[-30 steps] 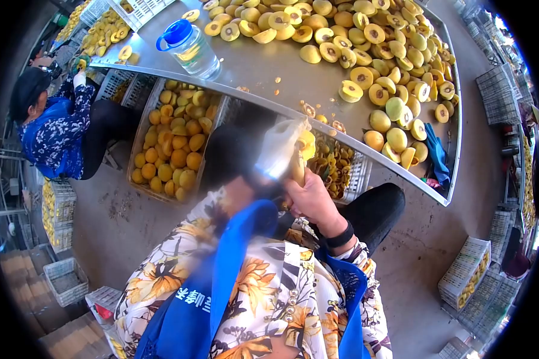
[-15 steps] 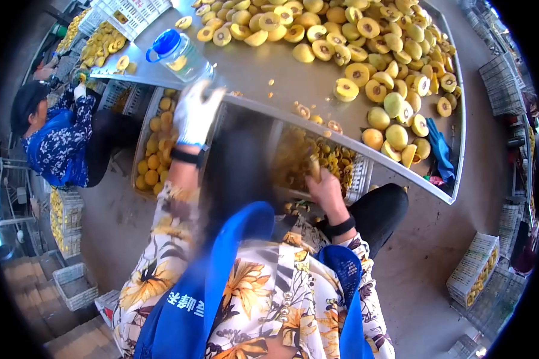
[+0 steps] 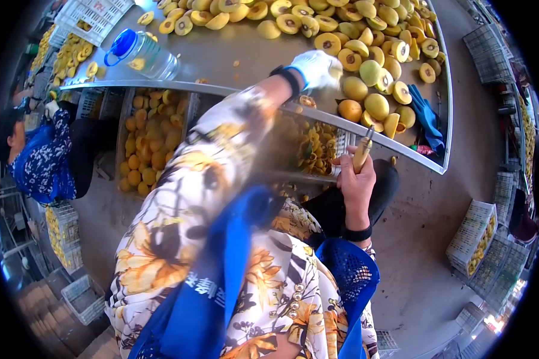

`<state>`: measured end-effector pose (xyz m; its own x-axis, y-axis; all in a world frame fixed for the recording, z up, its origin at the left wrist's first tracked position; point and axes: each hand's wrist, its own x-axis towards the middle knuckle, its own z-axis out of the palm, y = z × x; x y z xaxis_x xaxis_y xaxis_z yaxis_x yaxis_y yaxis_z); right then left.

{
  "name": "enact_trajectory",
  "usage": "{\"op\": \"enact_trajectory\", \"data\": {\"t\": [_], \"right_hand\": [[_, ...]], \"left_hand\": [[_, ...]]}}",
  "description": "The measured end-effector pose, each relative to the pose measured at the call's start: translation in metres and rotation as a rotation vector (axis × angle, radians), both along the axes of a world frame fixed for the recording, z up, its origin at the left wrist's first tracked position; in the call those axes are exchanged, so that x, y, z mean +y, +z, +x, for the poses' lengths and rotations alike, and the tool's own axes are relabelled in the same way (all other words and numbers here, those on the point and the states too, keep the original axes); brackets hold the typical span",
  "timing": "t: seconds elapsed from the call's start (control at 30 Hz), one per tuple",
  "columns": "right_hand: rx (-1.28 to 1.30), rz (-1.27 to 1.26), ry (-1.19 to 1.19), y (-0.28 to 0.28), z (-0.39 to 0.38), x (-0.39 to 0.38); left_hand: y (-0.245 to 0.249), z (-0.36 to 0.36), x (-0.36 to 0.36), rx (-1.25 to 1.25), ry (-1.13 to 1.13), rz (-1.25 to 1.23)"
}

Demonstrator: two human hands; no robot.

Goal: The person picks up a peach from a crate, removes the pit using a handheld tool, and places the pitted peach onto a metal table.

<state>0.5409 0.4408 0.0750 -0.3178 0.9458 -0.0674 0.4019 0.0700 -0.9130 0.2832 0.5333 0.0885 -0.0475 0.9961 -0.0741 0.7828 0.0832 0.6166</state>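
My left hand [image 3: 317, 69], in a white glove, reaches over the metal table [image 3: 221, 60] beside the halved yellow fruit [image 3: 327, 43]. Its fingers are blurred and seem to touch a fruit half, but what they hold is unclear. My right hand [image 3: 357, 179] is bare and wrapped round the wooden handle of a small tool [image 3: 362, 152], its metal tip pointing up near the table's edge. Below the edge, a crate of fruit pieces [image 3: 317, 146] sits left of my right hand.
A blue-capped bottle [image 3: 153, 57] lies on the table at the left, blue gloves [image 3: 426, 116] at the right. A crate of whole fruit [image 3: 153, 137] stands under the left edge. A co-worker [image 3: 42, 158] sits at the far left. White crates [image 3: 473, 239] stand right.
My left hand has swung right from near the bottle to the fruit pile. My right hand has risen from the lower crate with the tool. The view has shifted somewhat.
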Motion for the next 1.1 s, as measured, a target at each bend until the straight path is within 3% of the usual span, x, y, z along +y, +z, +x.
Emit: {"op": "enact_trajectory", "data": {"t": [0.03,0.1,0.17,0.2,0.27,0.37,0.4,0.43,0.5,0.53,0.57,0.63,0.77,0.97,1.1], "right_hand": [[0.113,-0.101,-0.01,0.009,-0.007,0.002],[0.336,-0.298,0.003,0.015,-0.02,0.008],[0.55,-0.497,0.082,0.01,-0.034,0.012],[0.701,-0.596,0.151,-0.001,-0.043,0.012],[0.682,-0.605,0.227,0.017,-0.06,0.002],[0.772,-0.684,0.17,0.013,-0.087,-0.016],[0.74,-0.678,0.141,0.01,-0.095,-0.022],[0.709,-0.672,0.111,0.01,-0.103,-0.03],[0.493,-0.331,0.124,0.005,-0.114,-0.046],[0.299,-0.075,0.165,0.002,-0.117,-0.05],[0.1,0.181,0.203,0.002,-0.116,-0.054],[-0.017,0.1,0.27,0.012,-0.108,-0.058],[-0.182,0.076,0.42,0.025,-0.104,-0.058],[-0.22,0.19,0.472,0.03,-0.107,-0.06],[-0.252,0.154,0.476,0.037,-0.106,-0.063]], "left_hand": [[0.006,0.003,-0.013,-0.109,-0.066,-0.013],[0.03,0.017,-0.054,-0.065,-0.188,0.149],[0.047,0.02,-0.094,-0.235,-0.299,0.262],[0.048,0.021,-0.111,-0.235,-0.284,0.322],[0.045,0.015,-0.137,-0.266,-0.198,0.407],[0.044,0.019,-0.171,-0.631,0.159,0.309],[0.034,0.032,-0.178,-1.352,0.356,0.266],[0.038,0.039,-0.184,-1.643,0.452,0.236],[0.016,0.043,-0.183,-1.912,0.682,0.321],[0.01,0.045,-0.184,-1.745,0.834,0.399],[0.004,0.039,-0.188,-1.829,0.802,0.377],[-0.002,0.023,-0.19,-2.0,0.724,0.327],[0.0,0.024,-0.18,-1.438,0.896,0.489],[0.014,0.039,-0.178,-1.37,0.813,0.639],[0.002,0.04,-0.18,-1.184,0.823,0.548]]}}
